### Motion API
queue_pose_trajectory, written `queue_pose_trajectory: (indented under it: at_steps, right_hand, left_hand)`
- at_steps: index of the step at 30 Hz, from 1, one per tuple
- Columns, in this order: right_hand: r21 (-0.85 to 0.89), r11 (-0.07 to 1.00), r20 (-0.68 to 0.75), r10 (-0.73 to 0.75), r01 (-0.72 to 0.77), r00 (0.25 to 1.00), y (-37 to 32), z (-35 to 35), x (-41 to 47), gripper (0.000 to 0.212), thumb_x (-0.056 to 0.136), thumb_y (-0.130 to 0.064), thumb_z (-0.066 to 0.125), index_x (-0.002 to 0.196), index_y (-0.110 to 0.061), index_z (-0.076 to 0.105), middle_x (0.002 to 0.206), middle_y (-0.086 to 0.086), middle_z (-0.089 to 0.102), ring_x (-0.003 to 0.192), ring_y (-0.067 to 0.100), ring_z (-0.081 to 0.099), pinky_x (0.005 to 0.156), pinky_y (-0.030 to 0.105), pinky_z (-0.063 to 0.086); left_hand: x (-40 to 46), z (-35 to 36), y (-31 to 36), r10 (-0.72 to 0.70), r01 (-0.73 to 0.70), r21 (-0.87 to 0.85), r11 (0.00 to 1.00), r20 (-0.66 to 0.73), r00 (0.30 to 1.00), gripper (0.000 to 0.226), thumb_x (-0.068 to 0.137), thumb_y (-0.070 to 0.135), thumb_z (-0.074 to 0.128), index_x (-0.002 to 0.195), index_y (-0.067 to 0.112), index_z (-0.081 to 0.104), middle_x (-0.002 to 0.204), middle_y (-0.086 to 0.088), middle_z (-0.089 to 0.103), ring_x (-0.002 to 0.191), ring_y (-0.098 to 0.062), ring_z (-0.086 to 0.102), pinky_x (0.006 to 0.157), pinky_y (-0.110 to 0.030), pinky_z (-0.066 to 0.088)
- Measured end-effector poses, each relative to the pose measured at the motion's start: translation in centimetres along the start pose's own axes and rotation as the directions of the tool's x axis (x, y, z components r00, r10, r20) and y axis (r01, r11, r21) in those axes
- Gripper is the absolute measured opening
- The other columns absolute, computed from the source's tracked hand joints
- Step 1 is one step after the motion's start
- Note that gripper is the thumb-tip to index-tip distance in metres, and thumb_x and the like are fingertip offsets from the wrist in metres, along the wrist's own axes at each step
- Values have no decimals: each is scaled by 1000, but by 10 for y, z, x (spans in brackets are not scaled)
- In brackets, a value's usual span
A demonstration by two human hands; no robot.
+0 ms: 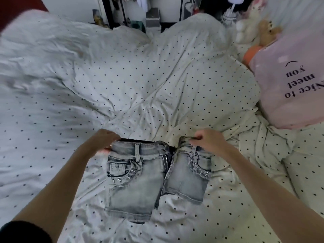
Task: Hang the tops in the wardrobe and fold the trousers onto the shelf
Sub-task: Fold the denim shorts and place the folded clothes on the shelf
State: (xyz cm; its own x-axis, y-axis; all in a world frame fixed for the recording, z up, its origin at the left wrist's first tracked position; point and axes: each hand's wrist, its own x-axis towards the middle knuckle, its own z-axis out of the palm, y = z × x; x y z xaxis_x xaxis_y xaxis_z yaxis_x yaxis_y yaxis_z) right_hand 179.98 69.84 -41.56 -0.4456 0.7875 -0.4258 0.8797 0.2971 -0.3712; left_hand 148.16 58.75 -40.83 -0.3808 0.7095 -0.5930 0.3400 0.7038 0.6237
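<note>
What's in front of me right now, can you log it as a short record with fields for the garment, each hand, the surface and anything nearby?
garment: grey denim shorts, lying flat, front up, zip open
left hand: grips the waistband's left corner
right hand: pinches the waistband's right corner
surface: white duvet with small dark dots, rumpled
nearby: pink pillow with printed words, at the right; soft toys behind it
fold: not yet begun

Single view: a wide-angle camera on my head, which looked forward and steeply down over the bed (140,85). It sat close above my forearms, which entered from the lower corners. The far edge took in a pink pillow (287,81) at right.
</note>
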Motion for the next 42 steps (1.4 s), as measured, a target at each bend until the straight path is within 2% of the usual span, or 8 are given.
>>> queue_pose_trajectory:
  at_steps: [3, 8, 13, 19, 29, 33, 38, 42]
  right_hand:
    - [-30, 999, -147, 6, -11, 989, -11, 35, 13, 37, 94, -32, 52, 130, -22, 51, 119, 0, 63, 92, 13, 62, 88, 37, 49]
    - [-153, 988, -16, 34, -36, 999, 6, 129, 5, 55, 99, -40, 38, 149, -26, 18, 155, 3, 21, 143, 22, 18, 114, 49, 23]
    - [-299, 954, 107, 56, -21, 993, 17, 218, -37, 61, 97, -52, 29, 150, -32, 7, 159, 4, -3, 146, 26, -3, 114, 56, -2]
    - [-349, 927, -14, -154, 139, 988, -1, 266, -69, 68, 63, -46, 82, 123, -20, 64, 134, 11, 54, 122, 33, 53, 93, 67, 39]
    - [-358, 925, -77, -164, 126, 983, 28, 237, -45, 31, 54, 7, 83, 80, -6, 73, 103, 12, 70, 101, 31, 66, 76, 47, 56]
    - [-224, 965, 21, -136, 137, 990, 27, 236, -53, 29, 85, -8, 59, 113, -9, 65, 145, 10, 42, 139, 24, 31, 114, 46, 25]
    - [-87, 952, 57, -291, 295, 955, -20, 258, -41, 58, 97, -41, 27, 149, -15, 22, 158, 5, 1, 145, 20, -3, 118, 45, 2]
    - [-110, 968, 269, -189, 225, 944, -27, 282, -13, 58, 99, -32, 35, 151, -19, 13, 158, 2, -13, 144, 21, -15, 118, 48, -1]
  left_hand:
    - [7, 14, -27, 17, -20, -35, 999, -67, 998, 27, 94, 6, 48, 120, 0, 57, 108, -19, 59, 87, -28, 55, 68, -28, 46]
    - [12, 63, -108, -113, 115, 45, 992, -54, 992, 40, 94, 10, 51, 132, 4, 45, 125, -22, 55, 110, -34, 56, 92, -37, 44]
    - [5, 113, -180, -262, 261, 38, 965, 1, 965, 52, 93, 23, 56, 135, -3, 40, 135, -22, 48, 121, -34, 49, 98, -38, 39]
    - [-3, 154, -202, -226, 225, -42, 974, -28, 974, 17, 92, 17, 58, 76, 11, 55, 75, -15, 61, 73, -25, 58, 69, -33, 48]
    - [-5, 136, -218, -241, 242, -37, 970, -329, 913, 9, 85, 7, 58, 87, 13, 52, 65, 2, 50, 59, -12, 45, 50, -21, 31]
    - [1, 133, -223, -350, 321, -188, 928, -149, 925, 10, 86, 4, 53, 78, 10, 51, 67, -4, 49, 59, -17, 44, 51, -23, 35]
    - [16, 126, -207, -492, 464, -648, 603, 155, 857, 15, 89, 19, 58, 85, 5, 62, 72, -7, 61, 63, -19, 55, 58, -27, 45]
    - [20, 120, -175, -380, 308, -482, 820, -57, 923, 18, 88, 9, 59, 105, 2, 62, 74, -7, 64, 58, -17, 62, 52, -25, 51]
